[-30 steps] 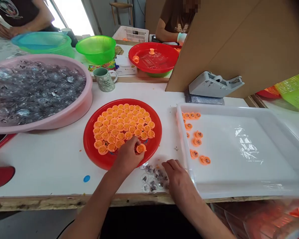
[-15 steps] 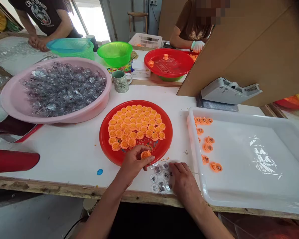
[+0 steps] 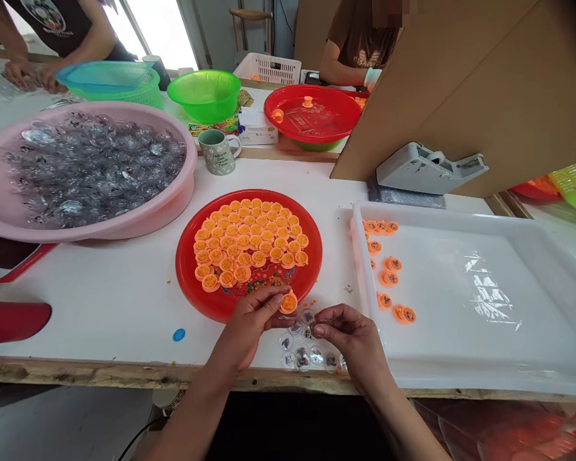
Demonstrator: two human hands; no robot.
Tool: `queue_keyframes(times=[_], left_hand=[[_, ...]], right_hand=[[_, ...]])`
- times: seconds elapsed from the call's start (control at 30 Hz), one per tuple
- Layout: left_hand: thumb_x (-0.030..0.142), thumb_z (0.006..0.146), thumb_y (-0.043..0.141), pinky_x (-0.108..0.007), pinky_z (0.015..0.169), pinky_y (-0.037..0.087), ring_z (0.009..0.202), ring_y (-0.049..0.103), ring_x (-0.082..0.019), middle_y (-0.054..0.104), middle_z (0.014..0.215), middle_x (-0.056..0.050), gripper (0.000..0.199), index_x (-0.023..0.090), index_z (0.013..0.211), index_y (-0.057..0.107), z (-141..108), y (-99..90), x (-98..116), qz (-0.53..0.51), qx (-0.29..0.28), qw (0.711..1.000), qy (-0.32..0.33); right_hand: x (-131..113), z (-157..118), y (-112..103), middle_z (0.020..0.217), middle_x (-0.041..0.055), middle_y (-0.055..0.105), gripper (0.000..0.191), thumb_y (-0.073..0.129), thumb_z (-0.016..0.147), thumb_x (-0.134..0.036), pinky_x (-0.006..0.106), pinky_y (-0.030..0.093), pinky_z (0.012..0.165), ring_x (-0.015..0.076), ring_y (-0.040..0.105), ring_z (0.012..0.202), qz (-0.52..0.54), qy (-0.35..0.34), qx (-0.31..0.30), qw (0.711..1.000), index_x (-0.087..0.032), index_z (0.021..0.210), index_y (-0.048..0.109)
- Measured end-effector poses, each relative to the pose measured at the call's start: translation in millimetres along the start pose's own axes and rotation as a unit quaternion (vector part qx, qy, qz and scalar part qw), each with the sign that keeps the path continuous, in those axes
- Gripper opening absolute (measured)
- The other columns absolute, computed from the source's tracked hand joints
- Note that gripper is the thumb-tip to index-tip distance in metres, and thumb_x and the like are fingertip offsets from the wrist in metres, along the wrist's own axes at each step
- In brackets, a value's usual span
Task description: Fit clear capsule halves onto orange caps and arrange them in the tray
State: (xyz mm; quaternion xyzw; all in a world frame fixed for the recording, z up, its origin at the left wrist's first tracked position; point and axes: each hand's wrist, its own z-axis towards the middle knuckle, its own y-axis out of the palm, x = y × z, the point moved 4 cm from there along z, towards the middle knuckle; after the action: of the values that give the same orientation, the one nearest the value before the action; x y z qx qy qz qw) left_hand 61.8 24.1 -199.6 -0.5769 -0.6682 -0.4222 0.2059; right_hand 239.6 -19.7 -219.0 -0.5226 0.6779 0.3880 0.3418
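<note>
My left hand [image 3: 250,326] pinches an orange cup-shaped piece [image 3: 288,301] over the front edge of a red plate [image 3: 192,282]. Several similar orange pieces [image 3: 244,241] fill much of that plate. To the right, my right hand [image 3: 352,333] has thumb and forefinger pinched together; what they hold, if anything, is too small to make out. Beneath and between the hands lie several clear round discs [image 3: 302,358] with dark prints. A white tray [image 3: 370,346] right of my hands holds several orange pieces [image 3: 389,277] along its left side.
A pink basin [image 3: 173,208] of clear discs stands at the left, near a mug [image 3: 217,152]. Behind are a green bowl [image 3: 205,96] and red basin [image 3: 312,115]. A tape dispenser [image 3: 427,169] stands by a cardboard panel [image 3: 441,83]. Two people work across the table.
My right hand has lifted from the discs and come closer to my left hand, its fingers now pinched. My left hand still holds the orange piece, now turned more face-up. The view has shifted slightly.
</note>
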Motion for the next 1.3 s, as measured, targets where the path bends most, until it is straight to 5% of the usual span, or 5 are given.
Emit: queue_keyframes(times=[0.4, 0.57, 0.9, 1.03, 1.3], left_hand=[[0.031, 0.079, 0.071, -0.029, 0.075, 0.059, 0.091, 0.068, -0.021, 0.07, 0.106, -0.007, 0.025, 0.017, 0.1, 0.072, -9, 11.3, 3, 0.035, -0.001, 0.999, -0.006], [0.035, 0.079, 0.071, -0.031, 0.081, 0.058, 0.102, 0.066, -0.024, 0.071, 0.107, -0.007, 0.031, 0.017, 0.104, 0.071, -7, 12.7, -2, 0.017, -0.012, 1.0, -0.013], [0.043, 0.082, 0.066, -0.039, 0.092, 0.054, 0.101, 0.067, -0.025, 0.072, 0.111, -0.008, 0.037, 0.017, 0.108, 0.072, -11, 26.8, -11, 0.064, -0.086, 0.994, -0.013], [0.033, 0.074, 0.074, -0.037, 0.091, 0.054, 0.098, 0.067, -0.026, 0.074, 0.101, -0.007, 0.035, 0.017, 0.105, 0.073, -12, 28.5, -12, 0.127, -0.056, 0.99, 0.032], [0.022, 0.082, 0.066, -0.026, 0.082, 0.055, 0.091, 0.068, -0.018, 0.073, 0.1, -0.003, 0.024, 0.023, 0.105, 0.072, -22, 28.9, -2, 0.13, -0.034, 0.975, 0.175]], right_hand=[[-7, -4, 6, 0.081, -0.0001, 0.069, 0.023, 0.081, 0.073, -0.03, 0.022, 0.048, 0.068, 0.011, 0.06, 0.074, 0.031, -0.027, -0.066, 0.997, -0.021, 0.09, 0.069], [-7, -3, 4, 0.073, 0.0012, 0.07, 0.023, 0.086, 0.064, -0.03, 0.025, 0.05, 0.066, 0.0123, 0.06, 0.067, 0.015, -0.003, -0.041, 0.999, -0.018, 0.074, 0.068], [-30, 6, 5, 0.077, 0.0005, 0.067, 0.004, 0.071, 0.076, -0.024, 0.027, 0.051, 0.066, 0.0154, 0.063, 0.07, -0.209, -0.128, -0.035, 0.969, -0.021, 0.077, 0.068], [-36, 0, 10, 0.082, 0.0002, 0.067, 0.006, 0.066, 0.082, -0.02, 0.027, 0.051, 0.069, 0.0153, 0.064, 0.073, -0.299, -0.234, 0.017, 0.925, -0.024, 0.086, 0.067], [-30, -17, 15, 0.075, -0.0005, 0.069, 0.002, 0.06, 0.089, -0.024, 0.026, 0.052, 0.06, 0.0151, 0.066, 0.065, -0.268, -0.252, 0.035, 0.929, -0.023, 0.087, 0.06]])
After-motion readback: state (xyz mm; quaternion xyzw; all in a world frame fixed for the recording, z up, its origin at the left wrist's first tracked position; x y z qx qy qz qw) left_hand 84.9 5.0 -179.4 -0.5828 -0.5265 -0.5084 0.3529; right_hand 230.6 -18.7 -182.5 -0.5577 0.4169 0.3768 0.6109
